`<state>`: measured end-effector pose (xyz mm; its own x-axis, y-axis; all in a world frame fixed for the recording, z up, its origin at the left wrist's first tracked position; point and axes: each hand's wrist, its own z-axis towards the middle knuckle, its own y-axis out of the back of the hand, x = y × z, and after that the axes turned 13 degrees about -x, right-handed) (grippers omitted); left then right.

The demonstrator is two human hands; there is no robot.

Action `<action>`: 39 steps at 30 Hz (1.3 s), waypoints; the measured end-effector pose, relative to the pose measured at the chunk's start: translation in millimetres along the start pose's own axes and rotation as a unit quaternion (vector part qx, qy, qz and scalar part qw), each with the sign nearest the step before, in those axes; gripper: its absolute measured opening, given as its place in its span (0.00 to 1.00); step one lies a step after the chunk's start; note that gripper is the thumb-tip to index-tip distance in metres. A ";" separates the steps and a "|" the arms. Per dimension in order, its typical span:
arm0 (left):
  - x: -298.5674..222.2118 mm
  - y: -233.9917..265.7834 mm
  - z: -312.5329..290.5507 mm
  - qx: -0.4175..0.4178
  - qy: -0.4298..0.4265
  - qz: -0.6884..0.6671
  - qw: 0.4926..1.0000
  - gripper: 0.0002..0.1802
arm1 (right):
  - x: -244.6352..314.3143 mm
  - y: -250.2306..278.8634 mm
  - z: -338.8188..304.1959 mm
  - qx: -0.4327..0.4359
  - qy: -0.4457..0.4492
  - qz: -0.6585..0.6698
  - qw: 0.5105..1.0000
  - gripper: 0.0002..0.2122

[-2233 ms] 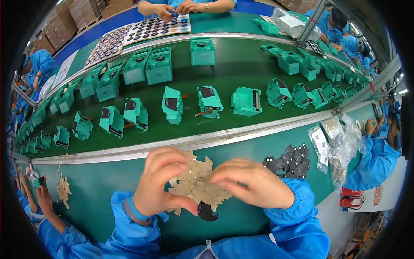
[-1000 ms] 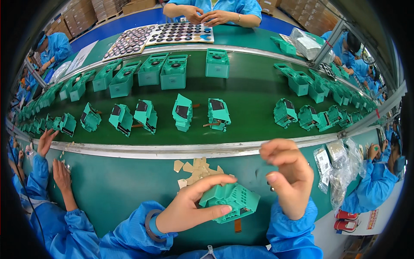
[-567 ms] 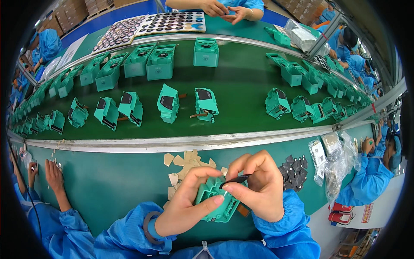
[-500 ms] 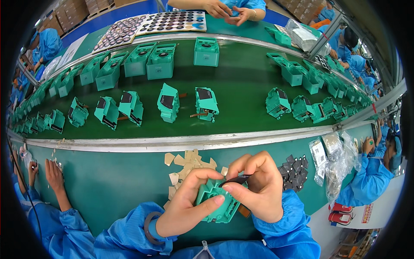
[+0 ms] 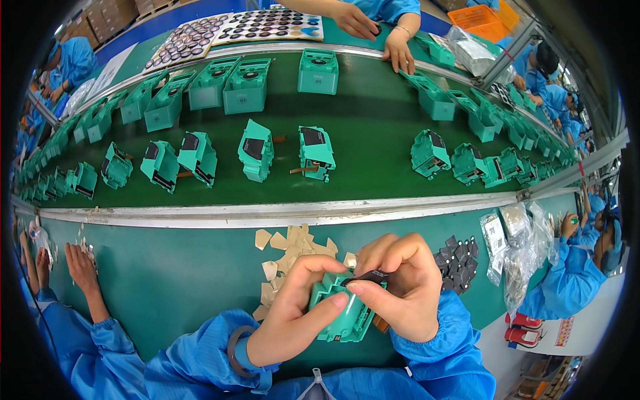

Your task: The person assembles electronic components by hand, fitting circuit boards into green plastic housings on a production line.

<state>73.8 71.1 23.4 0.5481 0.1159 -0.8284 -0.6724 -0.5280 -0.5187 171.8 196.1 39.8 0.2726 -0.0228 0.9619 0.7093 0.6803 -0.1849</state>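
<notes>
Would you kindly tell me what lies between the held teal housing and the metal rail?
In the head view, tan paper pieces lie on the table between the teal housing and the metal rail.

Green conveyor belt (image 5: 373, 133) runs left-right behind a metal rail (image 5: 267, 215); teal workbench (image 5: 167, 280) near side (cardboard boxes (image 5: 100, 17) stacked far left).

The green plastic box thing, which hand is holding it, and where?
The left hand grips the green housing by its left side and underside. The right hand pinches a small black part against its top edge.
</notes>
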 end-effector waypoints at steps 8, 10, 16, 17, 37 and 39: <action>2.9 -6.4 1.4 -0.011 0.001 0.005 1.000 0.17 | -2.9 3.9 0.9 -0.014 0.040 -0.018 0.999 0.15; 3.1 -8.6 2.6 -0.013 -0.002 0.011 1.000 0.17 | -3.1 6.5 1.7 -0.010 0.044 -0.024 0.999 0.15; 2.5 -13.2 3.6 -0.015 0.002 0.012 1.000 0.17 | -4.5 9.6 3.0 -0.009 0.075 -0.046 0.996 0.15; 2.6 -13.6 3.8 -0.016 0.002 0.011 1.000 0.17 | -4.2 10.2 3.3 -0.009 0.089 -0.057 0.994 0.15; 17.8 -19.0 12.4 0.000 -0.061 0.071 0.996 0.19 | -3.3 22.3 1.8 -0.010 0.198 -0.182 0.963 0.14; 19.8 -17.8 14.9 0.000 -0.060 0.057 0.997 0.19 | -2.5 21.7 -0.3 -0.025 0.129 -0.151 0.980 0.14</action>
<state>89.2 95.3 13.1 0.4046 0.1539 -0.9014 -0.7269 -0.5440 -0.4191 186.8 210.7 33.3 0.1971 -0.4063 0.8922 0.8116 0.5781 0.0839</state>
